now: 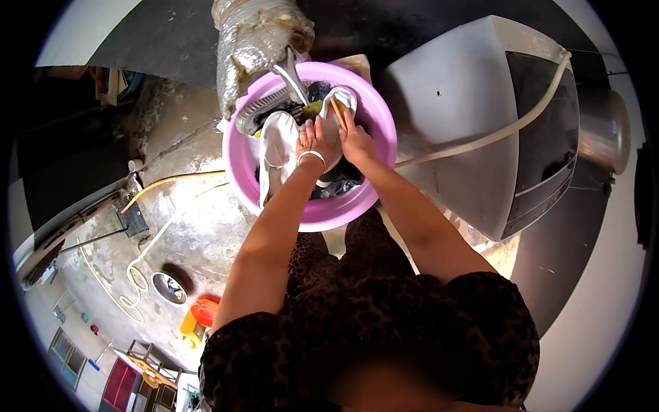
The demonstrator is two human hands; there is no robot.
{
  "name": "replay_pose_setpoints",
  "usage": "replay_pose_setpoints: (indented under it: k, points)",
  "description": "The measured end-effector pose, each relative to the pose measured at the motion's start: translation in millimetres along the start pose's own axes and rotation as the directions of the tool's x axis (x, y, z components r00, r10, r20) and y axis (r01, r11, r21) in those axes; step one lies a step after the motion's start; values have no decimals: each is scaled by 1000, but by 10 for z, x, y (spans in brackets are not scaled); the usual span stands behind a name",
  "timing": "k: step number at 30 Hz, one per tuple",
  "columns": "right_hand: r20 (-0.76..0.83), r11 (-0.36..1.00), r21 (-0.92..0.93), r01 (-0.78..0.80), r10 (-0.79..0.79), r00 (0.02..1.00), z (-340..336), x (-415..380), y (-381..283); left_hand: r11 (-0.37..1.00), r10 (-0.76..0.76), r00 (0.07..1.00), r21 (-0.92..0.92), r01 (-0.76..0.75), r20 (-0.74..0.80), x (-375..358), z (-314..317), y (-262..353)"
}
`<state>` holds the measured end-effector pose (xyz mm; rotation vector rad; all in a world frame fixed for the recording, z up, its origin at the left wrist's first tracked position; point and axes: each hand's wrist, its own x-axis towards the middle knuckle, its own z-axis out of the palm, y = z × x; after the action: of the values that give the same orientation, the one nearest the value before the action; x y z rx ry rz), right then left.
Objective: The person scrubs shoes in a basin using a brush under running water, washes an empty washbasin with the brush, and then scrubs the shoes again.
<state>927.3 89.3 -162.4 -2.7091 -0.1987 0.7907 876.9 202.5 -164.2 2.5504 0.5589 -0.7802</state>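
A pink basin (311, 218) holds several shoes and dark wet items. My right hand (357, 144) is closed around a narrow tan wooden brush (338, 112), held against a white shoe (348, 98); its bristles are hidden. With fingers over the same shoe, my left hand (314, 142) grips it from the other side. Beside that hand, a second white shoe (276, 147) leans on the basin's left side. Farther back lies a shoe with a ridged grey sole (264, 110), and a grey-white strip-like piece (294, 81) rises over the rim.
A plastic-wrapped bundle (257, 41) stands behind the basin. To the right is a large grey-white appliance (453, 117) with a pale hose (522, 122) across it. On the wet floor at left lie a yellow hose (171, 178), a round bowl (169, 288) and a red basin (204, 311).
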Motion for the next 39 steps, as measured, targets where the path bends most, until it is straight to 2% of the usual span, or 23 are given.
replay_pose_setpoints:
  k: [3, 5, 10, 13, 15, 19, 20, 24, 27, 28, 31, 33, 34, 37, 38, 39]
  points:
    - [2, 999, 21, 50, -50, 999, 135, -32, 127, 994, 37, 999, 106, -34, -21, 79, 142, -37]
    - [17, 996, 43, 77, -77, 997, 213, 27, 189, 988, 33, 999, 149, -37, 34, 134, 149, -35]
    - [28, 999, 28, 40, -41, 999, 316, 142, 158, 979, 30, 997, 202, -43, 68, 292, 216, -27]
    - [75, 998, 52, 18, -22, 997, 364, 232, 191, 941, 57, 997, 330, -68, 43, 356, 259, -11]
    - [95, 999, 29, 24, -27, 995, 453, 332, 227, 938, 45, 998, 342, -61, 54, 397, 257, 8]
    - [96, 979, 188, 80, -99, 990, 477, 347, 324, 926, 60, 998, 371, -66, 28, 429, 304, -1]
    - [98, 971, 227, 78, -102, 990, 460, 305, 331, 921, 102, 994, 379, -85, -25, 415, 316, -30]
    - [62, 897, 413, 160, -203, 977, 511, -220, 355, 959, 76, 997, 272, -76, 11, 463, 189, -37]
    - [225, 981, 184, -54, 11, 974, 48, -533, 42, 977, 102, 994, 194, -91, -50, 409, 36, 0]
    - [214, 995, 89, -47, 27, 977, 81, -414, 59, 981, 118, 990, 161, -104, -80, 437, 114, -55]
    - [-25, 997, -32, 75, -76, 997, 278, 203, 264, 978, 206, 963, 63, -198, -174, 380, 183, -161]
    - [-31, 998, -37, 49, -51, 998, 216, 326, 196, 956, 282, 914, 11, -292, -292, 281, 276, -251]
    - [-29, 999, -42, 33, -34, 999, 182, 309, 168, 955, 275, 915, -28, -296, -295, 153, 254, -284]
    - [99, 974, 224, 33, -57, 993, 74, -1, 101, 945, 250, 878, -95, -313, -408, -23, 349, -391]
    - [101, 930, 359, 76, -120, 988, 171, -192, 127, 930, 202, 868, -189, -316, -454, 33, 371, -404]
    - [101, 868, 484, 108, -178, 979, 287, -473, 169, 896, 80, 913, -373, -242, -400, 38, 315, -397]
